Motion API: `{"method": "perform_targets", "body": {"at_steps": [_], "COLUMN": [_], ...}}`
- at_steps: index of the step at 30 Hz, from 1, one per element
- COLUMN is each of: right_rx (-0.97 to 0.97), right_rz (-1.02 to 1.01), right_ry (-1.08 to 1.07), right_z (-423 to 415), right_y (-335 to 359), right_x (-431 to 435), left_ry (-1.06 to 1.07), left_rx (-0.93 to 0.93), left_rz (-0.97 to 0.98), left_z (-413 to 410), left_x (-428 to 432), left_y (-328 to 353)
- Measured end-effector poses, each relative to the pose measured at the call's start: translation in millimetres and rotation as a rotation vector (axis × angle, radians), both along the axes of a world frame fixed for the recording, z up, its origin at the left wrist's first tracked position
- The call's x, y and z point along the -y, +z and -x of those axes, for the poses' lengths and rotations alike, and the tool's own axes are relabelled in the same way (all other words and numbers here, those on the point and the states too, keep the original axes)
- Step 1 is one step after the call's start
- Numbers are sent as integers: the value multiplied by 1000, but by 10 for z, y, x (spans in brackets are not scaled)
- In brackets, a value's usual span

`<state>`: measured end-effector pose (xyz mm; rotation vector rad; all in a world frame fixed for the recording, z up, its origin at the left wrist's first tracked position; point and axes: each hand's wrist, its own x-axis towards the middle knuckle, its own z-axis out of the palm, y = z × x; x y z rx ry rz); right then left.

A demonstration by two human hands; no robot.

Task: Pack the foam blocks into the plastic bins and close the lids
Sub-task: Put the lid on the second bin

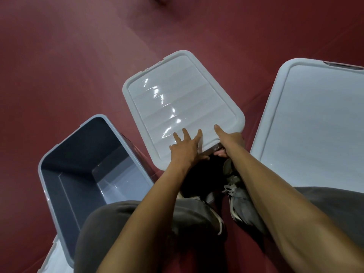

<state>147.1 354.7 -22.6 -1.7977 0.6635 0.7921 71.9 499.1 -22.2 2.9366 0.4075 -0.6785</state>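
Note:
A grey plastic bin with its lid on stands on the red floor in the middle of the head view. My left hand lies flat on the lid's near edge with fingers spread. My right hand grips the lid's near right edge at the latch, thumb on top and fingers curled underneath. An open grey bin stands at the left with nothing visible inside. No foam blocks are in view.
A second closed bin lid fills the right side. Another pale lid corner shows at the bottom left. My knees and shoes are just below the middle bin. Red floor stretches beyond the bins.

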Motion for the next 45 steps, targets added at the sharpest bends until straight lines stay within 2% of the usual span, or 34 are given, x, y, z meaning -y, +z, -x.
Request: {"method": "perform_targets", "body": {"at_steps": [10,18,30,35,40,45], "right_rx": [44,79,61,-15,-198,-241], "right_rz": [-4,-45,-37,-8,-132,-274], "right_ry": [-8,-123,-93,-88,-149,-235], "right_z": [19,13,48,77,85,201], "right_y": [-38,-95,-39,52,134,404], "right_x": [6,-44,-35,-93,-132,-69], "left_ry": [9,-76,-57,-60,-75,-136], "left_rx": [-40,-28,-11,-4,-15,-39], "left_rz": [42,-31,-35,-36,-65,-71], "left_z": [-5,-111,-67,-59,-57,-12], "left_x": [34,-51,-27,-24,-24,-86], "left_y": [32,107,95,125,138,161]}}
